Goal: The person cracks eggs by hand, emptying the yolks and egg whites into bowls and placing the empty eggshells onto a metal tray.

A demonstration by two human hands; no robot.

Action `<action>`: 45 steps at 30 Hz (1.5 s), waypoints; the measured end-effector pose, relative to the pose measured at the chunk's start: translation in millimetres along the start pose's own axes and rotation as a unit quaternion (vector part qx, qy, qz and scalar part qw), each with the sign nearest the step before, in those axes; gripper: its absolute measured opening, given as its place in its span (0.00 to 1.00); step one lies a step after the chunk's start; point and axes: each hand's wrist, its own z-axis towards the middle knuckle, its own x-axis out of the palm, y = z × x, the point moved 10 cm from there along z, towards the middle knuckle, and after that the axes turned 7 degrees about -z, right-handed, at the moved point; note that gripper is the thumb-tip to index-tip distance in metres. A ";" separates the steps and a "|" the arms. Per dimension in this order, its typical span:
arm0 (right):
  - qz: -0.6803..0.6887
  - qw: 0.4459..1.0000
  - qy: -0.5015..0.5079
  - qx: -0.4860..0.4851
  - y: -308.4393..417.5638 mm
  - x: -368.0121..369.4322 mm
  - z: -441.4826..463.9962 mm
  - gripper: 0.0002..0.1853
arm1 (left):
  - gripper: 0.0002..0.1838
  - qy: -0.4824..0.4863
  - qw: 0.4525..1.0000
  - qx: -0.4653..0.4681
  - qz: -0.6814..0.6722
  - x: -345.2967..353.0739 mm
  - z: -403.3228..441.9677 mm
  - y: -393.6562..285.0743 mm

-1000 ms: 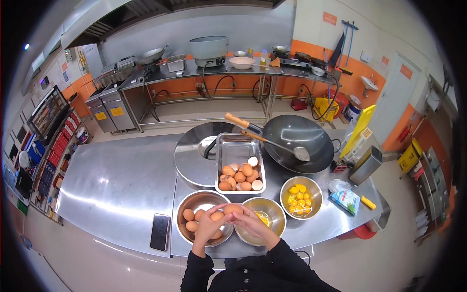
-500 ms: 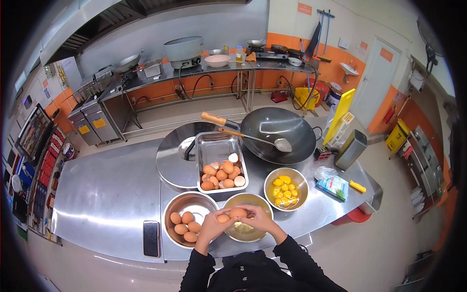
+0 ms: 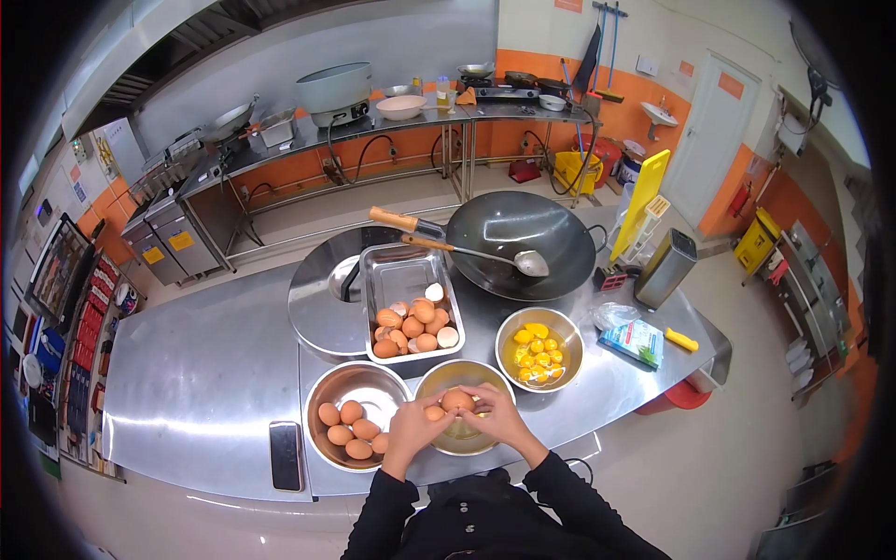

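Both my hands are together over a steel bowl (image 3: 429, 381) with clear, pale egg white in it. My left hand (image 3: 413, 433) pinches a brown eggshell half (image 3: 434, 412). Against it, my right hand (image 3: 502, 422) grips another rounded brown shell piece (image 3: 457, 400); the fingers hide any contents. Whole brown eggs (image 3: 362, 428) lie in a steel bowl (image 3: 322, 381) at the left. Several yolks (image 3: 538, 358) sit in a third steel bowl (image 3: 577, 366) at the right. Cracked shells (image 3: 411, 327) are heaped in a rectangular steel tray (image 3: 373, 271) behind.
A black wok (image 3: 485, 224) holding a ladle (image 3: 530, 263) stands behind the bowls, near a round lid (image 3: 313, 303). A phone (image 3: 287, 455) lies at the left front. To the right are a blue packet (image 3: 633, 343), a yellow-handled tool (image 3: 681, 340) and a knife block (image 3: 665, 269).
The view has shifted slightly, so the table and its contents appear a little up and left. My hands still hold the shell pieces together over the middle bowl.
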 end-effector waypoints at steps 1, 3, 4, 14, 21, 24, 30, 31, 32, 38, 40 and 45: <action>0.009 1.000 0.005 0.019 -4.2 0.6 0.1 0.24 | 0.28 -0.004 1.000 0.007 -0.008 0.1 0.2 -0.5; 0.005 1.000 0.002 0.021 -4.7 0.5 0.6 0.24 | 0.27 -0.005 1.000 0.024 -0.005 2.6 2.9 -2.4; -0.009 1.000 -0.007 0.003 -1.2 -0.8 1.0 0.24 | 0.27 -0.005 0.999 0.033 -0.004 3.8 3.7 -4.0; -0.036 0.997 -0.048 -0.044 8.6 -7.4 -0.1 0.24 | 0.26 -0.029 0.998 0.046 -0.010 8.7 3.5 -6.4; -0.044 0.997 -0.050 -0.046 5.3 -8.6 -1.9 0.25 | 0.26 -0.030 0.998 0.060 -0.007 6.4 4.4 -14.0; -0.054 0.996 -0.041 -0.050 6.2 -12.4 -1.9 0.25 | 0.26 -0.027 0.998 0.058 -0.023 5.8 6.8 -10.1; -0.093 0.990 0.021 -0.104 20.6 -15.6 0.7 0.27 | 0.27 0.012 0.994 0.105 0.001 -2.5 12.2 -16.4; -0.100 0.988 0.027 -0.114 24.2 -16.3 0.2 0.27 | 0.27 0.017 0.993 0.118 0.014 -4.1 12.3 -19.6; -0.106 0.986 0.032 -0.124 27.4 -16.4 -0.3 0.27 | 0.27 0.015 0.990 0.136 0.034 -6.6 11.9 -23.9; -0.235 0.959 0.006 -0.159 43.5 -27.1 2.3 0.25 | 0.26 0.015 0.968 0.188 0.166 -15.0 7.6 -45.3; -0.263 0.949 -0.023 -0.172 51.9 -35.0 2.8 0.24 | 0.26 0.002 0.960 0.205 0.192 -20.2 5.7 -51.7; -0.274 0.939 -0.092 -0.187 81.3 -54.4 1.9 0.24 | 0.24 -0.053 0.956 0.223 0.185 -48.2 -2.4 -77.6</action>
